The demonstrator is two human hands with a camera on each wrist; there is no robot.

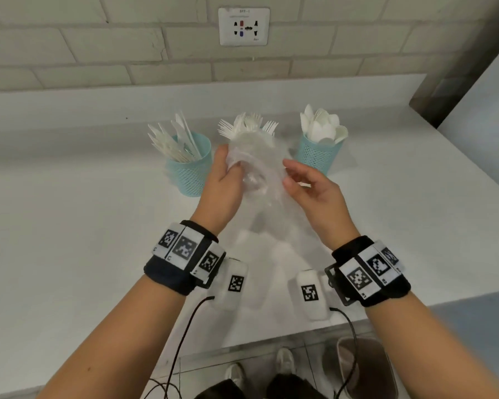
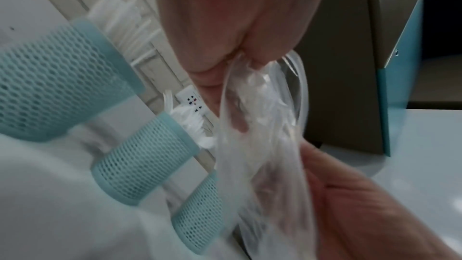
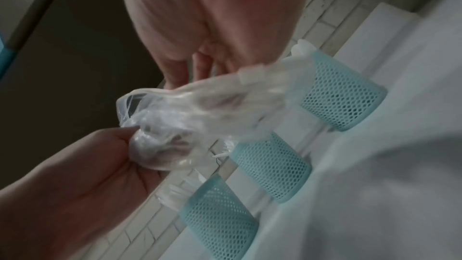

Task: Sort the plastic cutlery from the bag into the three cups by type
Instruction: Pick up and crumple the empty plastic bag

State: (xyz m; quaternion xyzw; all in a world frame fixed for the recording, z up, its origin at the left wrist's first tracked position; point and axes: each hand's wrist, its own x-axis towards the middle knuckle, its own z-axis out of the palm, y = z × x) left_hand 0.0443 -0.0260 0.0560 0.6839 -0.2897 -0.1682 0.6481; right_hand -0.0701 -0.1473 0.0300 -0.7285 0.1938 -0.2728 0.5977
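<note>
A crumpled clear plastic bag hangs above the white counter, in front of the middle cup. My left hand grips its bunched left side. My right hand pinches its right edge between thumb and fingers. Three teal mesh cups stand in a row behind. The left cup holds knives, and the right cup holds spoons. The bag hides the middle cup; only its forks show. The left wrist view shows the bag pinched under my left hand. The right wrist view shows the bag stretched between both hands. What it holds is too blurred to tell.
A brick wall with a socket runs behind the cups. A grey panel stands at the counter's right end. The counter's front edge is close to my body, with a bin on the floor below. Cables trail from both wristbands.
</note>
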